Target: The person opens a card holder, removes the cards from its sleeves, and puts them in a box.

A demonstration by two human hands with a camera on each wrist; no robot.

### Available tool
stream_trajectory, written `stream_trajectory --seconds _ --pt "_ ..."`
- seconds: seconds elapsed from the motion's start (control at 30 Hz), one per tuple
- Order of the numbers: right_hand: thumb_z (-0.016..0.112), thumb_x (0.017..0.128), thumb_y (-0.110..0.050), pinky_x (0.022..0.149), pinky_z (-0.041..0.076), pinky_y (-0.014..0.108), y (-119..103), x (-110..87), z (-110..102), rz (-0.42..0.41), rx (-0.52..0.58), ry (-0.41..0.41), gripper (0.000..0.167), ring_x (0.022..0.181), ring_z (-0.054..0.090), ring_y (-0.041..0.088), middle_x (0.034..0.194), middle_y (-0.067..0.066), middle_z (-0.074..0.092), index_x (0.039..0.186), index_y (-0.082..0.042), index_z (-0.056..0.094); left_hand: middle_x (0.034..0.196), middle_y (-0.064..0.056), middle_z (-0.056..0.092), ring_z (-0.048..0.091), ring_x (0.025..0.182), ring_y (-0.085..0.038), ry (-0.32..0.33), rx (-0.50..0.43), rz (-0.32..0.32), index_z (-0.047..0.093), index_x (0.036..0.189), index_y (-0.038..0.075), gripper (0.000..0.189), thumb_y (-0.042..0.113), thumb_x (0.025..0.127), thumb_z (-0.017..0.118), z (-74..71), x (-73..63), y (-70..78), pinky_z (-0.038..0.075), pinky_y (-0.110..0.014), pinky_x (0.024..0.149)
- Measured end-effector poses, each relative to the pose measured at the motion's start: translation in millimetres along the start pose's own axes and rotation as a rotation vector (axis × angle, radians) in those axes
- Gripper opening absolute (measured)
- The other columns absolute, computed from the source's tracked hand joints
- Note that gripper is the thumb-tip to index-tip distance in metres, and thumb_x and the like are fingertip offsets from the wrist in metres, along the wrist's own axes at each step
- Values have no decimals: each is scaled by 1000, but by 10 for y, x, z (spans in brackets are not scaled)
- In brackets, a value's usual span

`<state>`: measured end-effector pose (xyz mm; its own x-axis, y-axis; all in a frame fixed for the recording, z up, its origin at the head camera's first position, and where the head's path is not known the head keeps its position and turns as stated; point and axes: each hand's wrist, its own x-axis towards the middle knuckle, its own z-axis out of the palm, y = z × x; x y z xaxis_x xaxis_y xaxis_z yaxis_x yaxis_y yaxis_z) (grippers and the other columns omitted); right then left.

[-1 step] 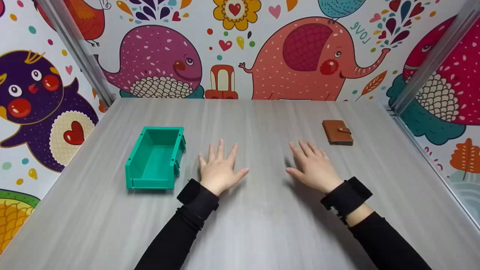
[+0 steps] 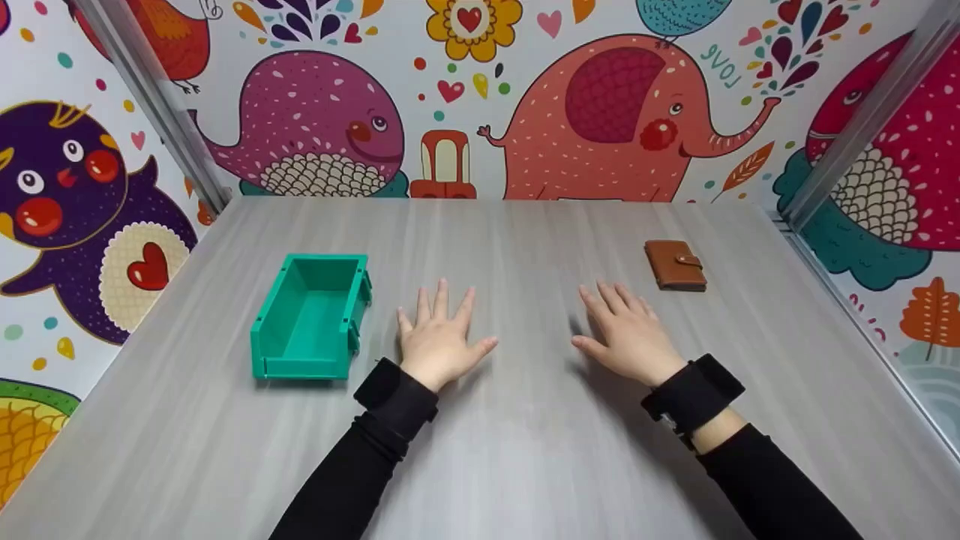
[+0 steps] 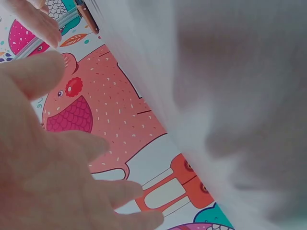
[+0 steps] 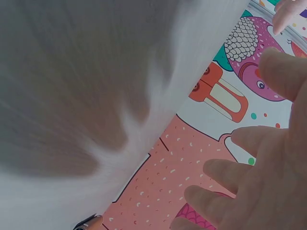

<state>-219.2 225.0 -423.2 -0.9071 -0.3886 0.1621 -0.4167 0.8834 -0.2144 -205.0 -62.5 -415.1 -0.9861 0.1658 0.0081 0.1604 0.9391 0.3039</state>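
My left hand, palm down with its fingers spread, is over the table just right of a green plastic bin. The bin is low-fronted, with its inside bare. To the right, my right hand is also palm down, fingers extended and thumb out to the left. Beyond its fingertips lies a closed brown wallet with a snap strap. Neither hand holds anything. In the right wrist view, the wallet's edge shows at the bottom; the left wrist view catches it at the top.
The light wood-grain table ends at a back wall printed with cartoon animals. Metal posts stand at its two far corners, and patterned side walls flank it. Black bands circle both wrists.
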Motion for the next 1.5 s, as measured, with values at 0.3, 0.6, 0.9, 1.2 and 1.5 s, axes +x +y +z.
stream_trajectory --seconds 0.3,0.6,0.9,1.2,1.5 --pt "66 94 -42 108 21 67 45 1 -14 -1 -8 6 75 142 25 47 156 24 29 153 -7 35 162 -20 12 6 147 -45 11 -9 6 30 156 21 80 61 92 57 8 33 51 6 -70 109" --pt "66 94 -41 107 21 68 109 -14 -37 1 -3 9 74 141 26 47 156 24 30 153 -7 35 161 -21 15 9 146 -46 24 -29 23 32 156 21 79 60 92 57 47 90 181 9 -69 110" --pt "64 95 -34 105 27 65 444 -73 -192 69 23 72 65 133 37 47 146 25 43 147 -1 43 159 -19 25 21 144 -45 39 -104 69 37 154 19 71 56 96 55 115 358 701 21 -65 109" --pt "62 98 -27 100 29 66 1041 -23 -437 235 63 97 55 123 42 50 135 31 50 142 2 48 136 -8 57 52 123 -29 65 -136 90 55 141 16 54 48 98 57 199 675 1361 43 -46 98" --pt "58 98 -18 88 40 64 1489 67 -471 361 0 98 40 107 52 51 116 33 60 127 10 58 108 0 71 65 99 -23 70 -171 -27 74 109 20 29 41 98 58 380 1016 1799 52 -40 80"
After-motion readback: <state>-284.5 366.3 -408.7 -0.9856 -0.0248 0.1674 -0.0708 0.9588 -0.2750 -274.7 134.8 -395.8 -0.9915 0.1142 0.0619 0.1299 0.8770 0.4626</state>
